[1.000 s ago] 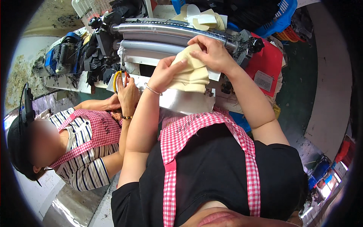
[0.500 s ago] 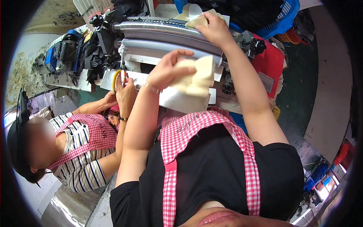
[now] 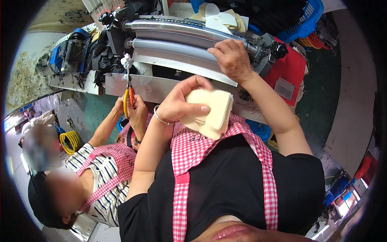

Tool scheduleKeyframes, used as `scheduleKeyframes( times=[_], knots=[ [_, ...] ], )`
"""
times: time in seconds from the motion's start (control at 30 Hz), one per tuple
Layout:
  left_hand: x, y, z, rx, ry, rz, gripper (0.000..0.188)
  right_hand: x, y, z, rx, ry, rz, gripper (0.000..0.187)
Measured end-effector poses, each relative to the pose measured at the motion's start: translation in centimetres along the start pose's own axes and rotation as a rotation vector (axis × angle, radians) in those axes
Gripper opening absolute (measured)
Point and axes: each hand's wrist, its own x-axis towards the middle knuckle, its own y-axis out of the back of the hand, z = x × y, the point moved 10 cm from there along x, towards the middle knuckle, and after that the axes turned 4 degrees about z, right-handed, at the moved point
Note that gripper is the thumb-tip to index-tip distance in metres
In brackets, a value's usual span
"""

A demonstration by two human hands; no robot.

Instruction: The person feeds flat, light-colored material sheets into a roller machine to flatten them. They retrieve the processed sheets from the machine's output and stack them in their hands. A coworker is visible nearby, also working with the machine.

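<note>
My left hand (image 3: pixel 179 101) is closed around a stack of cream-coloured flat pieces (image 3: pixel 209 113), held before my apron with the thumb on top. My right hand (image 3: pixel 233 60) hovers at the right end of the lower grey roller (image 3: pixel 173 50). Its fingers curl loosely and I see nothing in them. Behind it runs a shiny metal roller (image 3: pixel 173 27). White and cream flat pieces (image 3: pixel 225 20) lie loosely stacked beyond the rollers. A metal plate (image 3: pixel 177 66) slopes below them on my side.
On the left a co-worker's hands (image 3: pixel 135 111) grip a yellow-and-orange-handled tool (image 3: pixel 128 101) with a white clump at its tip. A blue motor (image 3: pixel 70 52) stands far left. A red panel (image 3: pixel 284 72) and blue basket (image 3: pixel 302 24) are at the right.
My right hand has come back from the cream pieces beyond the rollers, leaving pieces there. My left hand with the stack has moved closer to me. The co-worker has leaned back.
</note>
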Motion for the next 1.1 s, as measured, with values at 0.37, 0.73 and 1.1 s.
scheduleKeyframes(
  times=[0.37,0.73,1.1],
  knots=[
    [0.9,4.8,0.5,0.44,-0.314,0.365,0.047,0.2,3.6,-2.5,0.68,-0.328,-0.135,0.012],
    [5.4,10.1,-5.5,0.167,0.192,0.391,0.038,4.8,0.7,1.6,0.441,-0.199,-0.002,0.021],
    [7.3,6.3,-2.0,0.155,0.031,0.119,0.063,2.5,-9.2,12.7,0.522,-0.755,-0.276,0.038]
  ],
)
